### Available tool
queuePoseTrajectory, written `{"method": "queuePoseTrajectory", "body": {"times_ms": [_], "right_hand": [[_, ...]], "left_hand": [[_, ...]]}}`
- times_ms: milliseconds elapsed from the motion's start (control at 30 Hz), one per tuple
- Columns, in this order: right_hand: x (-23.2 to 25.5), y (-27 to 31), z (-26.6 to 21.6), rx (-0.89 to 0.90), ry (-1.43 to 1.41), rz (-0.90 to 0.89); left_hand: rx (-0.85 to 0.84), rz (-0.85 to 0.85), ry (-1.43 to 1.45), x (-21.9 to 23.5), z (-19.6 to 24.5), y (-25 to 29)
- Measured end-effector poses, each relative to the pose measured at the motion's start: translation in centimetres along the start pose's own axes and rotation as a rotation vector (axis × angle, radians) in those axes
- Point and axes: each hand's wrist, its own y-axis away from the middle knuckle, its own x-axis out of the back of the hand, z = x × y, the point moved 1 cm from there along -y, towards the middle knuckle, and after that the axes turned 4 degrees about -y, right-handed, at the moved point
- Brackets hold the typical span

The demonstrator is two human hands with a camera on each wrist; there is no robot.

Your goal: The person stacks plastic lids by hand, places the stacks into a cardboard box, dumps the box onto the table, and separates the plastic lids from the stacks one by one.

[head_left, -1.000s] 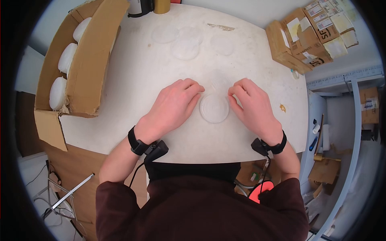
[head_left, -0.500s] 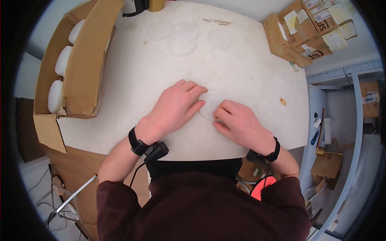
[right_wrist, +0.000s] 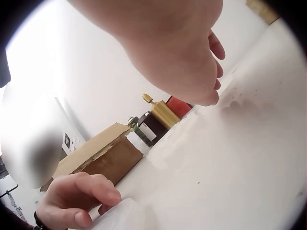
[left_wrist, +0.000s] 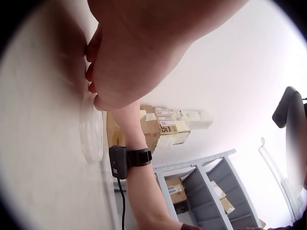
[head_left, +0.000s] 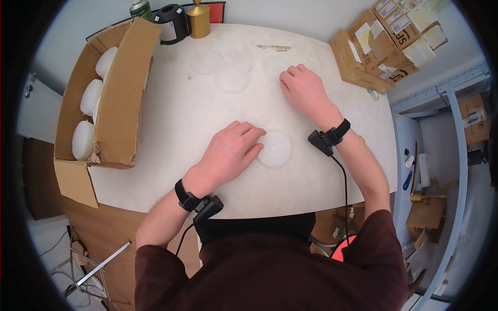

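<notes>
In the head view, a round, translucent dish (head_left: 274, 150) lies flat on the white table. My left hand (head_left: 225, 155) holds its left edge, with the thumb and fingertips bent against the rim. The left wrist view shows the dish (left_wrist: 92, 134) low and clear-walled just below those fingers. Farther up the table, my right hand (head_left: 307, 94) is over the surface with loosely bent fingers, beside a faint clear disc (head_left: 274, 66). Nothing shows in its grip, though its palm side is hidden. More clear discs (head_left: 232, 79) lie at the back.
A long cardboard box (head_left: 116, 111) with several white round items stands on the left. Behind it are a black container (head_left: 171, 25) and a gold container (head_left: 198, 22). Stacked cartons (head_left: 381, 49) occupy the back right corner, and blue-grey shelving (head_left: 454, 155) stands at the right.
My right hand has left the dish and moved up the table to the back discs. The clear piece behind the dish a second ago no longer shows there. My left hand stays at the dish.
</notes>
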Motion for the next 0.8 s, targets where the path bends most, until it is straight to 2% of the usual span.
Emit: {"method": "queuePoseTrajectory", "body": {"times_ms": [133, 267, 367, 433, 467, 533, 567, 633, 700, 733, 800], "right_hand": [[-0.6, -0.4, -0.3, 0.016, 0.128, -0.046], [-0.1, -0.6, -0.7, 0.039, 0.125, -0.035], [2.6, -0.3, -2.3, 0.034, -0.03, 0.04], [5.7, 0.4, -3.6, -0.266, -0.532, 0.033], [6.8, 1.3, -3.7, -0.267, -0.536, 0.022], [8.5, 3.6, -3.3, -0.539, -1.248, -0.117], [9.1, 4.9, -3.7, -0.549, -1.248, -0.122], [9.7, 7.3, -4.7, -0.686, -1.599, -0.331], [8.6, 9.2, -5.2, -0.739, -1.621, -0.397], [8.0, 9.7, -5.4, -0.779, -1.641, -0.465], [7.3, 10.1, -5.8, -0.795, -1.579, -0.482]], "left_hand": [[-0.03, 0.022, -0.011, 0.0, -0.1, 0.0], [-0.032, 0.015, -0.014, 0.1, 0.0, 0.0], [-0.033, 0.021, -0.01, 0.3, 0.0, 0.1], [-0.022, 0.022, 0.001, 0.1, -0.2, 0.0], [-0.019, 0.035, 0.011, -0.1, -0.4, -0.1], [-0.014, 0.044, 0.029, -0.4, -0.5, -0.2], [0.022, 0.017, 0.01, -0.3, -0.4, -0.3], [0.054, -0.016, -0.006, -0.2, -0.3, -0.5], [0.09, 0.041, 0.058, -0.3, -0.2, -0.4], [0.091, 0.035, 0.058, -0.3, -0.2, -0.4], [0.106, 0.018, 0.063, -0.2, -0.1, -0.4]]}}
